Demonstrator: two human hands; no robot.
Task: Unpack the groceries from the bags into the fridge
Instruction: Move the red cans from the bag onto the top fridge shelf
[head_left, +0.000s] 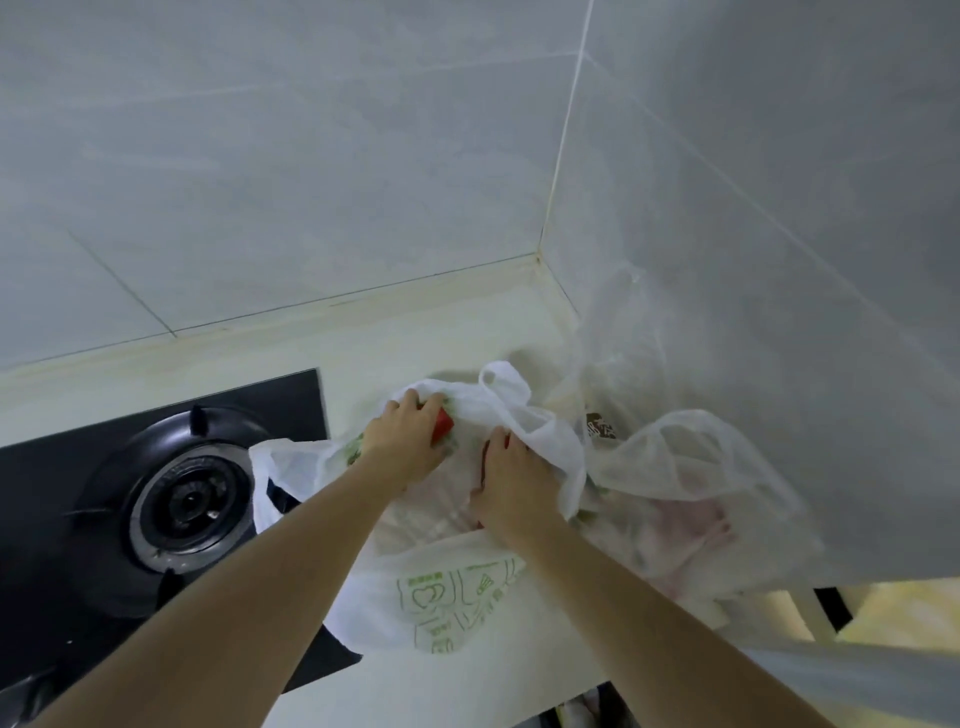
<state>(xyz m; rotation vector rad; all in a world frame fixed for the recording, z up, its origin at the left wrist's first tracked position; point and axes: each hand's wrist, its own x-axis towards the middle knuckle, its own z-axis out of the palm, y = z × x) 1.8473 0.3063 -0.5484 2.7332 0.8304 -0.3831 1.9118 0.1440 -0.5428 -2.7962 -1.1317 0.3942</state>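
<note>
Both of the person's arms reach out over a pale countertop (415, 332) set in the corner of a grey tiled wall (311, 156). In front of them sits a white plastic bag (457, 587), thin and crumpled, printed low on its near side with pale green outlines, one of them a heart shape. Its mouth gapes upward and its loop handles flop over toward the far side. Through the film the contents read only as a pale, blurred mass.

The left hand (405, 441) is down in the bag's mouth, fingers curled round a small red item (443, 425), of which only a corner shows beside the knuckles. The right hand (511, 483) lies just beside it, fingers bent and gripping the bag's far rim where the plastic bunches up; a thin red edge shows by its index finger, too little to name.

To the right, against the side wall, slumps a clear plastic bag (691, 467), cloudy, with something pinkish inside it and a brown printed packet (600, 425) poking up at its near-left edge.

On the left a black gas hob (291, 395) is let into the counter, its round burner (189, 501) close to the white bag, whose left edge overlaps the hob's glass.
</note>
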